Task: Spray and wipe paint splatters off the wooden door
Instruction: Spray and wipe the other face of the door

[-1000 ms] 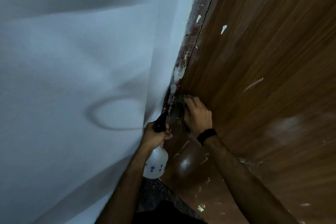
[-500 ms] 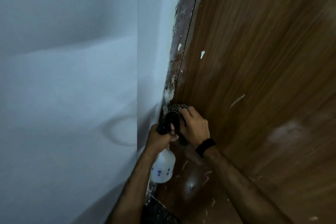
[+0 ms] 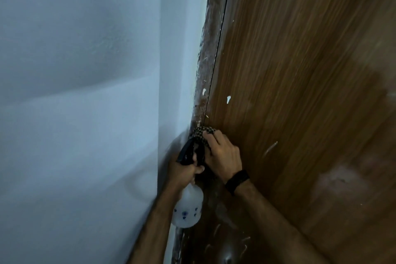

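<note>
The brown wooden door fills the right side and carries white paint splatters near its left edge. My right hand presses a dark checkered cloth against the door's edge beside the frame, fingers over the cloth. My left hand grips the neck of a white spray bottle with a black trigger head, just left of and below the cloth. A black band sits on my right wrist.
A dark door frame smeared with white paint runs up between the door and a pale blue-white wall on the left. More paint streaks mark the door right of my hand and lower down.
The view has tilted so the frame stands more upright. My right hand and cloth have shifted slightly up along the door's edge. The bottle stays in my left hand.
</note>
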`<move>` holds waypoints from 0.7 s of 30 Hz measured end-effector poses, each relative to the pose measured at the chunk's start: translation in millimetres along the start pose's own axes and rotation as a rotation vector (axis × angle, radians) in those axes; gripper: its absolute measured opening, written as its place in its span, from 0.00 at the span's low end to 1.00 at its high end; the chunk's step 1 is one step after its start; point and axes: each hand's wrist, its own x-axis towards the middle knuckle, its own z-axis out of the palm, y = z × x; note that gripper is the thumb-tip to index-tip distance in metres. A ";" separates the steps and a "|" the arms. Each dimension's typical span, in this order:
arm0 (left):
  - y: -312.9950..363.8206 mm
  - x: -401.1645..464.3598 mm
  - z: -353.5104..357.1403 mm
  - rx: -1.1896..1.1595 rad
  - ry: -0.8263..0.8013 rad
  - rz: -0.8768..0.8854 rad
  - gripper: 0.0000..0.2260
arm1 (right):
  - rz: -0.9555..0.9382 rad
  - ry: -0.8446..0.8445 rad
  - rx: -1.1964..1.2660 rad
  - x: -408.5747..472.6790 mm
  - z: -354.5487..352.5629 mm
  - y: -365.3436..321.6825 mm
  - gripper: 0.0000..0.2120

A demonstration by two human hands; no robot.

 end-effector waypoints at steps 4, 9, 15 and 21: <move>20.8 -4.0 -1.6 -0.027 -0.030 0.101 0.10 | 0.036 0.125 0.043 40.3 -24.8 -2.2 0.16; 47.2 -14.1 4.6 -0.059 -0.069 0.174 0.11 | 0.062 0.242 -0.011 80.6 -46.1 -4.6 0.16; 63.1 -26.1 6.9 -0.037 -0.060 0.157 0.10 | 0.021 -0.023 0.022 27.1 -27.8 0.0 0.25; 97.4 -35.5 11.8 -0.052 -0.091 0.249 0.11 | 0.054 0.116 0.050 75.7 -63.9 0.1 0.17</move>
